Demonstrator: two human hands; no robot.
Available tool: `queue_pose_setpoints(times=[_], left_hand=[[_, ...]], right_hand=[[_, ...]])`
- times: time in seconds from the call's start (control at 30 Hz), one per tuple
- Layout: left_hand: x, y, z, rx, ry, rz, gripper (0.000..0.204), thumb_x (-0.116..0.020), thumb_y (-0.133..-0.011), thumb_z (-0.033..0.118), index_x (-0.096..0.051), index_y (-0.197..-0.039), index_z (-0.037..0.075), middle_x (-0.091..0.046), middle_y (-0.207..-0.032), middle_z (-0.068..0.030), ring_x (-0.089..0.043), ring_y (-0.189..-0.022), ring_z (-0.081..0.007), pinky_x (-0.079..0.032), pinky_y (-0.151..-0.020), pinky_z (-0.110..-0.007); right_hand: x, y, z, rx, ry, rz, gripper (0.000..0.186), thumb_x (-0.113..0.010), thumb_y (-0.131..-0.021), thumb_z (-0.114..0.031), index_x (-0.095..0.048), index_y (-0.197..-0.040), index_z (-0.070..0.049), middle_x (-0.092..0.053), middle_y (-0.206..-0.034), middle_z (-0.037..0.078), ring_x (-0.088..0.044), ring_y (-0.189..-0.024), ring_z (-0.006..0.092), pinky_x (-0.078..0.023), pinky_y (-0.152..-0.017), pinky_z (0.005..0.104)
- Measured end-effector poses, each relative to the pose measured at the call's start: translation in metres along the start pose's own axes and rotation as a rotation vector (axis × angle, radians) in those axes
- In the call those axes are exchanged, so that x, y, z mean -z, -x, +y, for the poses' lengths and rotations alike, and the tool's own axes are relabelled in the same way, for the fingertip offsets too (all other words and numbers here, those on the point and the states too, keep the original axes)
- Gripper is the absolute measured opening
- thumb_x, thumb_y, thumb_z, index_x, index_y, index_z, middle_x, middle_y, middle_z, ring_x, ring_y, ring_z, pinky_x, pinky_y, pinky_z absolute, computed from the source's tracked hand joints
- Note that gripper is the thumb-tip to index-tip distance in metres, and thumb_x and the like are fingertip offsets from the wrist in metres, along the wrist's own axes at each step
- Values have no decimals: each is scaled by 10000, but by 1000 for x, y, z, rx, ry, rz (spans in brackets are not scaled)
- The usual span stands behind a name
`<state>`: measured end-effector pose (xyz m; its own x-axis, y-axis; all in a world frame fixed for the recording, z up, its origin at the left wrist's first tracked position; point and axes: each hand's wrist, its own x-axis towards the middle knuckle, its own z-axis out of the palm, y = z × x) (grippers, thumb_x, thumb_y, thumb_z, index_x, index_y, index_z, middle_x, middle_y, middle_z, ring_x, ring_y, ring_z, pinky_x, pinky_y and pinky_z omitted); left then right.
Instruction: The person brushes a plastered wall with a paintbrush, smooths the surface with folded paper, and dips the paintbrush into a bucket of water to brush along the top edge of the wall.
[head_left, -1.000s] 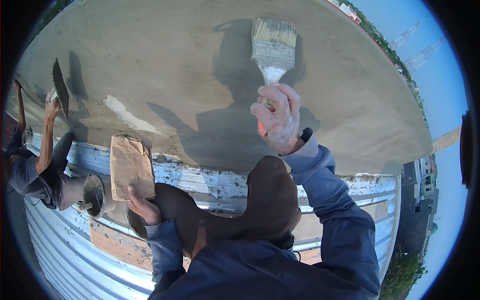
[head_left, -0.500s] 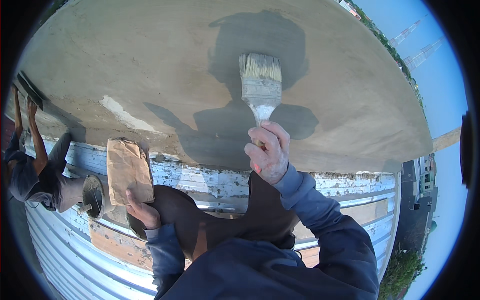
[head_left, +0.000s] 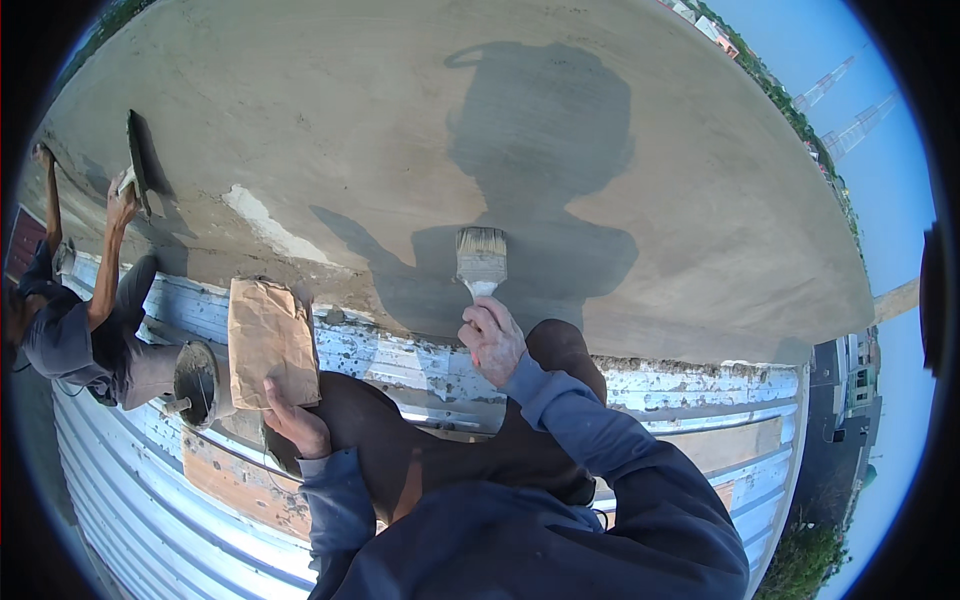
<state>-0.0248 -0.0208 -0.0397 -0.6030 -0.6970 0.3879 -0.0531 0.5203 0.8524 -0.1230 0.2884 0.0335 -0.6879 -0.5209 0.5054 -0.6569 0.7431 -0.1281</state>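
My right hand [head_left: 492,342] grips a wide paintbrush [head_left: 482,255] with pale bristles and a whitened ferrule, held upright low against the grey plastered wall [head_left: 720,190], within my shadow. My left hand [head_left: 298,425] holds a crumpled brown paper bag [head_left: 270,345] by its lower part, over my left thigh. A cement-stained bucket [head_left: 198,390] stands just left of the bag.
A co-worker [head_left: 70,330] at the left holds a flat float [head_left: 137,160] at the wall. A pale rough patch [head_left: 255,215] marks the plaster. Below lie corrugated metal roofing [head_left: 120,480] and wooden boards [head_left: 225,470]. Buildings, trees and towers show beyond the right edge.
My right hand and the brush have moved down the wall. The co-worker's float went flatter to the wall, then swung back upright. My left hand still holds the bag.
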Motion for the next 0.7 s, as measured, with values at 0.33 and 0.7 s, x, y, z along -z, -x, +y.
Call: queue_pose_setpoints(times=[0.33, 0.7], left_hand=[[-16, -1, -15, -142, 193, -50, 487, -289, -898, 165, -342, -1305, -96, -378, -1283, -271, -400, -1221, -347, -303, -1041, -408], [-6, -9, -20, -87, 290, -63, 457, -296, -894, 96, -347, -1313, -79, -368, -1308, -263, -394, -1235, -328, -291, -1058, -402]], right_hand=[[-7, -26, 21, 73, 207, 81, 223, -631, -536, -68, -571, -748, -107, -501, -993, 39, -426, -1101, 265, -428, -897, 362], [145, -73, 7, 137, 146, 468, 208, -617, -513, 6, -538, -673, -101, -550, -978, 47, -466, -1076, 279, -484, -788, 349]])
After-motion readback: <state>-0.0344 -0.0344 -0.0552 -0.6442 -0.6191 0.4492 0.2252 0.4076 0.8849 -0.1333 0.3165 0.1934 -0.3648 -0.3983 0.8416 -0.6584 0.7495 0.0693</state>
